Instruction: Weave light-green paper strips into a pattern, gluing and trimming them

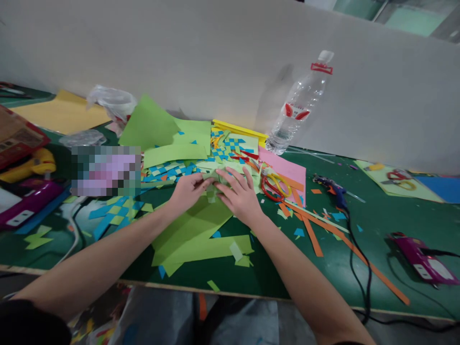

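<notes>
My left hand (190,190) is closed, its thumb and forefinger pinching a small light green piece of paper (211,195). Opposite it, my right hand (240,194) grips the same paper between thumb and forefinger, with the other fingers spread. The fingers partly cover the paper, so its full shape is hidden. Beneath both hands lie larger green paper sheets (196,220). Just behind them is a heap of blue and green woven paper strips (172,170). Scissors with red and yellow handles (275,186) rest close to my right hand.
A clear plastic bottle (300,108) stands against the grey wall. To the right are a glue gun (332,189) with a black cord, orange paper strips (312,235) and a purple power box (426,261). A yellow glue gun (32,165) and another purple box (34,201) sit left.
</notes>
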Demonstrator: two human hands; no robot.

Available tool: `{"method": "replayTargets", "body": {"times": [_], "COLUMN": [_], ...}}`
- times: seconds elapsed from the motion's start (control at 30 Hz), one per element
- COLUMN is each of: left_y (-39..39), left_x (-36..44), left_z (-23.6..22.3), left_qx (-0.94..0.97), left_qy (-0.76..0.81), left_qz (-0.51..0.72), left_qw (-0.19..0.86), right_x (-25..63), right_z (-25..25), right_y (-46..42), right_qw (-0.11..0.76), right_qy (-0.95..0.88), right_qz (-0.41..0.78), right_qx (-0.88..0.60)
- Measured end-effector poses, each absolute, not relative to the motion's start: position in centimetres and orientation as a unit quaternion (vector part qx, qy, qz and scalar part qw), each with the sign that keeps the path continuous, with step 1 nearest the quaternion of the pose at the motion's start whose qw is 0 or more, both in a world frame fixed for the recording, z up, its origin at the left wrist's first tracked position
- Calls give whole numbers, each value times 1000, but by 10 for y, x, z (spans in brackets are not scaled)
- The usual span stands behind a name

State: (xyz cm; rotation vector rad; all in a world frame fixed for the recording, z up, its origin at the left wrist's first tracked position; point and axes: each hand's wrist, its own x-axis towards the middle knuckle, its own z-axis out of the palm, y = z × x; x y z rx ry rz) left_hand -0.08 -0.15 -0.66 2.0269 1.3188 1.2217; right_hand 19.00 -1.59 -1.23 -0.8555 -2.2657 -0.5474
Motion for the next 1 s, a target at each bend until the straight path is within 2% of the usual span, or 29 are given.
{"method": "replayTargets", "body": {"times": [0.53,0.73,0.83,1.0], "left_y": [-2,-3,-3,-4], "left_x": [1,-1,-2,-2], "left_z": [-6,-8,-9,-11], "left_qx": [722,710,708,706], "left_qy": [486,496,496,474], "left_qz": [448,450,452,462], "left_qw": [204,217,223,252], "right_x": [189,189,189,188], "right_z": [-16,-8,-6,-12], "right_y": [-17,-19,-18,-22], "right_qw": [321,441,457,401], "right_qy": [-872,-796,-778,-817], "right_qz": [-177,-116,-156,-262], "right_qx": [-323,-398,-401,-321]}}
